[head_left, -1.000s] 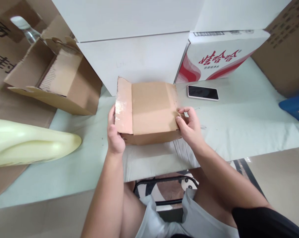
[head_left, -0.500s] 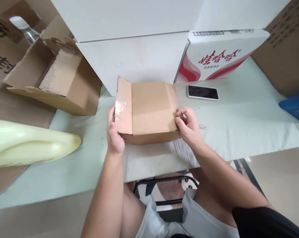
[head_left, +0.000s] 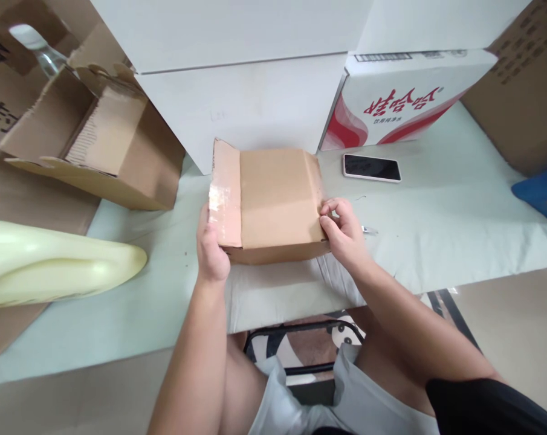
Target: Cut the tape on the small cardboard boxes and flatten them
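A brown cardboard box (head_left: 280,199) sits in front of me on the cloth-covered table (head_left: 436,223). Its left flap stands raised and carries shiny clear tape. My left hand (head_left: 213,251) grips the box's left side near the front corner, with the thumb outside the flap. At the right edge, my right hand (head_left: 343,229) has thumb and forefinger pinched at the box's side flap. Whether a bit of tape is between those fingertips I cannot tell. A small shiny object (head_left: 370,230) lies just right of that hand, partly hidden by it.
Behind the box stand large white cartons (head_left: 241,109) and a white-and-red carton (head_left: 400,99). A phone (head_left: 372,168) lies to the right. On the left are an open cardboard box (head_left: 141,151), a bottle (head_left: 37,45) and a pale yellow smooth object (head_left: 64,263). A blue object (head_left: 540,196) is far right.
Both hands keep their hold on the box. My left fingers have shifted slightly lower behind the flap, and the view has moved a little.
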`<act>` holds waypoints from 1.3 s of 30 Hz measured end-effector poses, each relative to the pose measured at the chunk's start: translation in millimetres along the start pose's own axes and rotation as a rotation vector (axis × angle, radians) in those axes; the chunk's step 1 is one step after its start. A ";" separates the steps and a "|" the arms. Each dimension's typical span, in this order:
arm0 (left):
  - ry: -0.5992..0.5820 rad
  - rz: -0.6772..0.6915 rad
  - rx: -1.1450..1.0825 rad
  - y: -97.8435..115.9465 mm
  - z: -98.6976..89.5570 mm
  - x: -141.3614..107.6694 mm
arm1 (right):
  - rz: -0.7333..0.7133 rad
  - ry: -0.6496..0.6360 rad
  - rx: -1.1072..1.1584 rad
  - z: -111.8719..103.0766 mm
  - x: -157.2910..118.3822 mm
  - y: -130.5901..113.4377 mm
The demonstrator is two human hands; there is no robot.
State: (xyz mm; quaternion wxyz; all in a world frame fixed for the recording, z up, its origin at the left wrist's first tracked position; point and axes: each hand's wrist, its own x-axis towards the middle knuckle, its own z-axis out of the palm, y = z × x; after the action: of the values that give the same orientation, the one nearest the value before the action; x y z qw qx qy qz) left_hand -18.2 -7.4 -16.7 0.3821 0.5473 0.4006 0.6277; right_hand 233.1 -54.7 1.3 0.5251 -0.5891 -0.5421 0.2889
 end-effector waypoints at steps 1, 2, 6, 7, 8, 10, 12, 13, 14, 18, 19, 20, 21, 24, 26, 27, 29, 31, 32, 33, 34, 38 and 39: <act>0.011 -0.009 -0.003 0.1 0.9 -0.5 | 0.005 -0.002 -0.002 -0.1 0.0 -0.4; 0.020 -0.019 -0.010 0.1 1.8 -1.0 | 0.010 -0.006 -0.002 -0.3 -0.1 -1.0; 0.037 -0.040 -0.039 -0.3 4.5 -3.2 | 0.069 -0.018 0.011 -1.1 -0.9 -5.5; 0.041 -0.052 -0.039 -0.7 4.7 -3.8 | 0.094 -0.025 0.015 -1.3 -1.1 -6.8; 0.045 -0.070 -0.036 -1.3 4.6 -4.3 | 0.119 -0.034 0.019 -1.4 -1.3 -8.1; 0.065 -0.110 -0.025 -3.3 3.5 -5.5 | 0.155 -0.047 0.026 -1.6 -1.6 -10.1; 0.086 -0.140 -0.022 -5.8 1.6 -6.7 | 0.168 -0.049 0.032 -1.7 -1.6 -11.5; 0.095 -0.150 -0.024 -7.1 0.5 -7.2 | 0.171 -0.049 0.036 -1.7 -1.6 -12.0; 0.100 -0.157 -0.024 -8.3 -0.5 -7.6 | 0.172 -0.047 0.039 -1.7 -1.5 -12.3; 0.111 -0.147 -0.005 -9.8 -2.2 -8.1 | 0.173 -0.044 0.048 -1.2 -1.5 -13.3; 0.111 -0.142 -0.014 -9.4 -2.0 -8.0 | 0.177 -0.043 0.053 -1.0 -1.5 -13.5; 0.108 -0.137 -0.031 -8.9 -1.6 -8.0 | 0.184 -0.045 0.059 -0.7 -1.5 -13.8; 0.107 -0.132 -0.050 -8.3 -1.2 -7.9 | 0.191 -0.046 0.065 -0.5 -1.5 -14.0; 0.100 -0.127 -0.086 -6.7 -0.3 -7.8 | 0.196 -0.048 0.071 -0.1 -1.5 -14.9; 0.097 -0.126 -0.084 -6.2 -0.1 -7.5 | 0.195 -0.045 0.065 -0.1 -1.6 -15.2; 0.095 -0.129 -0.075 -6.2 0.0 -7.3 | 0.198 -0.044 0.063 -0.2 -1.7 -15.2; 0.095 -0.130 -0.053 -6.2 0.1 -6.8 | 0.214 -0.048 0.065 -0.2 -2.0 -15.1; 0.091 -0.128 -0.044 -6.0 0.4 -6.5 | 0.235 -0.055 0.075 -0.1 -2.4 -14.9; 0.088 -0.124 -0.049 -5.7 0.6 -6.4 | 0.245 -0.056 0.080 0.0 -2.5 -14.8; 0.085 -0.119 -0.058 -5.1 0.8 -6.5 | 0.251 -0.059 0.085 0.1 -2.7 -14.8; 0.083 -0.116 -0.069 -4.4 1.2 -6.8 | 0.254 -0.061 0.088 0.2 -2.9 -14.7; 0.106 -0.120 -0.097 -0.7 3.0 -8.1 | 0.256 -0.059 0.091 0.0 -3.7 -14.4; 0.113 -0.128 -0.098 -0.1 3.5 -8.2 | 0.258 -0.060 0.091 0.0 -3.9 -14.2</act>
State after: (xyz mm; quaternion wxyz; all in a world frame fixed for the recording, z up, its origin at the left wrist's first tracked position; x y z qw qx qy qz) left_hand -13.8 -14.6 -19.6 0.4244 0.4652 0.4244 0.6507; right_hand 227.4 -60.3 13.7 0.4933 -0.6204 -0.4637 0.3958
